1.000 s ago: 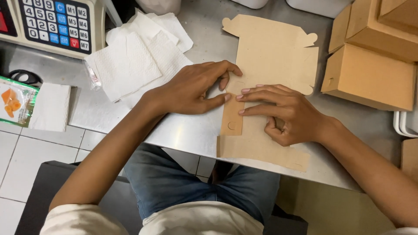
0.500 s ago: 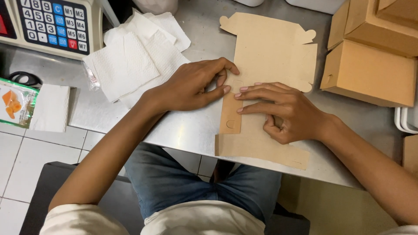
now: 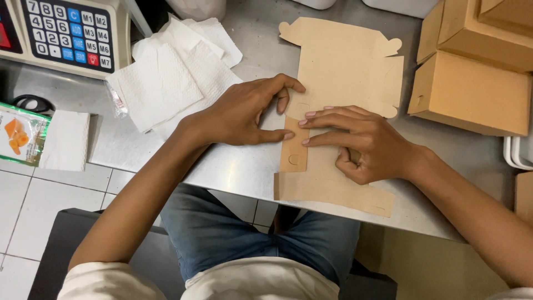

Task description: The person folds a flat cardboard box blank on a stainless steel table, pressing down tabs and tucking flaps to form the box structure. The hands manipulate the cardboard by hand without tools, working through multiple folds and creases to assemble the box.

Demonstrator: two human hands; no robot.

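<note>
A flat brown cardboard box blank point(image 3: 347, 66) lies on the steel counter point(image 3: 233, 166), its near flap hanging over the counter's front edge. My left hand point(image 3: 247, 111) rests on the blank's left side, thumb and fingers pressing a narrow side flap down. My right hand point(image 3: 361, 141) lies flat on the middle of the blank, its fingertips pointing left and almost meeting my left thumb. Both hands press on the cardboard; neither lifts it.
A pile of white paper napkins point(image 3: 166, 78) lies to the left. A weighing scale with a keypad point(image 3: 61, 33) stands at the far left. Folded brown boxes point(image 3: 472, 89) are stacked at the right. A green sachet point(image 3: 19, 133) sits at the left edge.
Almost nothing moved; my left hand's fingers shifted slightly on the side flap while my right hand kept pressing the blank.
</note>
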